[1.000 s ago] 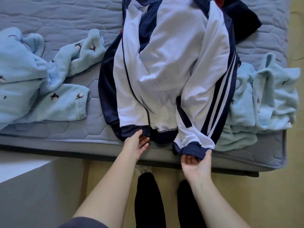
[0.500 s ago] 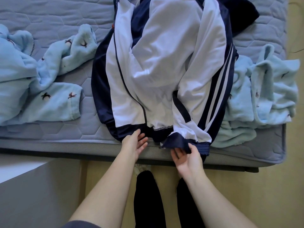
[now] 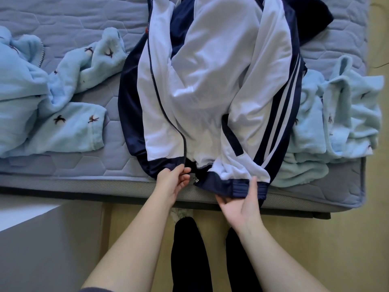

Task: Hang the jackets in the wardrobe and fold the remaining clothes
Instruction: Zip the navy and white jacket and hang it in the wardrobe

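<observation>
The jacket point(image 3: 210, 81) lies lengthwise on the bed point(image 3: 63, 169), hem at the near edge. Left hand point(image 3: 173, 181) pinches one zip side, right hand point(image 3: 240, 200) grips the other (halves just apart).

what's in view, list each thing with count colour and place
track jacket: 1, white and navy, unzipped, middle of mattress
left fleece heap: 1, light blue with dark motifs, left of jacket
right fleece heap: 1, light blue, right of jacket
dark garment: 1, navy, under jacket's far right
mattress: 1, grey-blue quilted, under the clothes
floor: tan, below bed edge
grey surface: 1, lower left
legs: 2, black trousers, bottom centre
left hand: 1, pinches hem beside zip
right hand: 1, grips navy hem band
</observation>
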`<control>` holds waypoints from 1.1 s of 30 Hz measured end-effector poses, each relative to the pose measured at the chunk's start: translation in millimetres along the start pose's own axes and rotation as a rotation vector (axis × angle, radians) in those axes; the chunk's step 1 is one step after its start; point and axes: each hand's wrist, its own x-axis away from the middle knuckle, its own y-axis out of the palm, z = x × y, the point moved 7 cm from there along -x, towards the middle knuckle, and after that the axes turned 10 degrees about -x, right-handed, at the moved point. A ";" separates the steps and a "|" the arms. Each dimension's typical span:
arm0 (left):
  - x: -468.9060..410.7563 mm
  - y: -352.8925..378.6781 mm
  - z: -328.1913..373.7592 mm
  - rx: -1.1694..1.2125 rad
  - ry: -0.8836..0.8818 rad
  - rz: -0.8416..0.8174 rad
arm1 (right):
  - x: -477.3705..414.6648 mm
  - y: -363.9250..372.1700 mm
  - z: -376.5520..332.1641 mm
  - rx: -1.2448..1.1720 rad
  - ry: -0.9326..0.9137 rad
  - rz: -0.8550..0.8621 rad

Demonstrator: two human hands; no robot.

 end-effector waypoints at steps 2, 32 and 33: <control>0.7 -2.3 0.2 -0.005 0.013 -0.013 | 1.9 1.6 12.9 0.155 0.013 -0.029; 125.3 -0.1 71.3 -0.208 0.272 -0.099 | 110.0 72.5 21.3 0.279 0.217 -0.217; 128.5 0.0 71.3 -0.205 0.268 -0.086 | 111.5 70.3 22.4 0.270 0.223 -0.197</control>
